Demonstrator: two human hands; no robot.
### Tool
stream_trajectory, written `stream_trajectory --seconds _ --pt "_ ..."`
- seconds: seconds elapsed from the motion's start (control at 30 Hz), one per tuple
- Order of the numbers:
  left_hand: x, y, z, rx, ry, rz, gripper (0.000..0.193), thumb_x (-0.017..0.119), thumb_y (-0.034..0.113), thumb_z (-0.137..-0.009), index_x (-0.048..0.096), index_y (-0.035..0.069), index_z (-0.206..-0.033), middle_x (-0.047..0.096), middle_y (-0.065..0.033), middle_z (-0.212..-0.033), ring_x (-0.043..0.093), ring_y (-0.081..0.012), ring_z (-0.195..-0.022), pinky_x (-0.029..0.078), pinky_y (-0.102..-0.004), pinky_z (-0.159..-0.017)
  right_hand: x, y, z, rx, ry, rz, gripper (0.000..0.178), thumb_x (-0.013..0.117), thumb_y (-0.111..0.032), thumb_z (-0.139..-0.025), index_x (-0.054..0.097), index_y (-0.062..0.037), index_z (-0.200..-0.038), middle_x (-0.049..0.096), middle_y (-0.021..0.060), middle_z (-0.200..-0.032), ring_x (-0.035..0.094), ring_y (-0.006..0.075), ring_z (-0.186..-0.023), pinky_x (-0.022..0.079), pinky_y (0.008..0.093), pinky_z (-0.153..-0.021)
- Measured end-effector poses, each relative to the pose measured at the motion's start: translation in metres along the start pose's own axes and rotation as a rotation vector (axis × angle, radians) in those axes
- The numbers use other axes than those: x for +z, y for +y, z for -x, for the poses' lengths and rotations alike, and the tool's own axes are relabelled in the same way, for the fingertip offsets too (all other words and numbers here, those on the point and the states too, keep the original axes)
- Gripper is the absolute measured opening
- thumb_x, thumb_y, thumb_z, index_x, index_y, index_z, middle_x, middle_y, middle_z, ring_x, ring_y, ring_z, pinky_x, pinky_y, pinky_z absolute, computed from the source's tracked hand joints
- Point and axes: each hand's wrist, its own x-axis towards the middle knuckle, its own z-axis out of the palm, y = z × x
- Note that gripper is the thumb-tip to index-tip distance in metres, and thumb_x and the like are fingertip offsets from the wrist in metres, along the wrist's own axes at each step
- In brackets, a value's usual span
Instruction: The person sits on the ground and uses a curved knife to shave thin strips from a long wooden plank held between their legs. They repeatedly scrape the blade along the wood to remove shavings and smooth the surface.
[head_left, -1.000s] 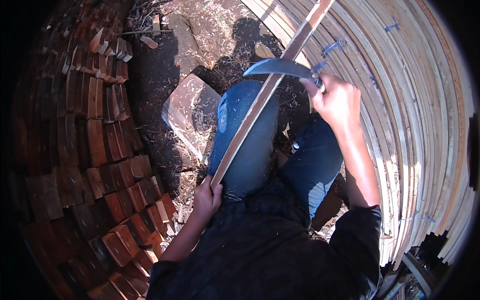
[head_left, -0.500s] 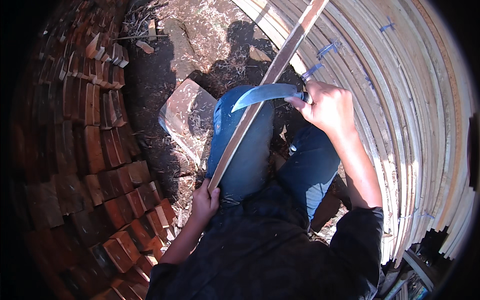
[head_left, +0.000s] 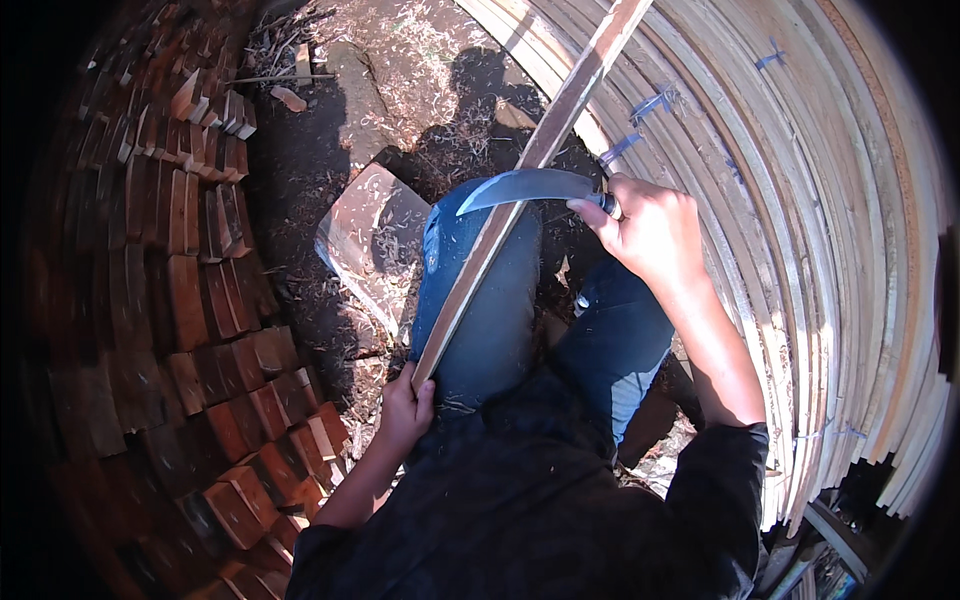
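A long, narrow wooden strip [head_left: 463,287], brown on its face with a pale edge, slants across my left thigh and runs out past the top of the view. My left hand [head_left: 407,408] is closed round its near end, beside my hip. In my right hand [head_left: 648,222] is the handle of a machete [head_left: 528,186] with a broad, curved, bluish blade. The blade lies across the strip above my knee, its tip pointing left. Most of the handle is hidden inside my fist.
Stacked reddish-brown wood pieces [head_left: 208,365] rise on the left. Long pale wooden strips [head_left: 800,230], tied with blue bands, fill the right. A flat block [head_left: 372,232] lies on the ground left of my knee, with wood shavings [head_left: 425,50] scattered beyond it.
The machete has shifted very slightly left along with my right hand. My left hand and the strip's near end have also moved a little left; both grips are the same.
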Motion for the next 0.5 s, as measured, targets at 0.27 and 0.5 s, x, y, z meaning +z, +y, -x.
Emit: stream_trajectory --seconds 0.27,0.5 --pt "-0.001 0.003 0.000 0.005 -0.021 -0.046 0.029 0.058 0.019 -0.087 0.055 -0.007 -0.100 0.054 -0.0199 -0.056 0.060 -0.0354 -0.052 0.046 -0.0404 -0.051 -0.001 0.032 -0.026 0.185 0.132 0.063 0.057 0.060 -0.061 -0.081 0.062 -0.0067 -0.063 0.056 0.0112 -0.048 0.063 0.0314 -0.050 0.049 0.0396 -0.045" --pt "0.000 -0.004 0.003 0.030 -0.003 -0.037 0.039 0.065 0.022 -0.084 0.054 -0.008 -0.106 0.057 -0.0192 -0.060 0.062 -0.0337 -0.054 0.047 -0.0389 -0.053 -0.006 0.005 -0.017 -0.048 0.073 0.028 0.053 0.062 -0.058 -0.081 0.059 -0.0087 -0.062 0.055 0.0092 -0.047 0.061 0.0262 -0.045 0.049 0.0361 -0.042"
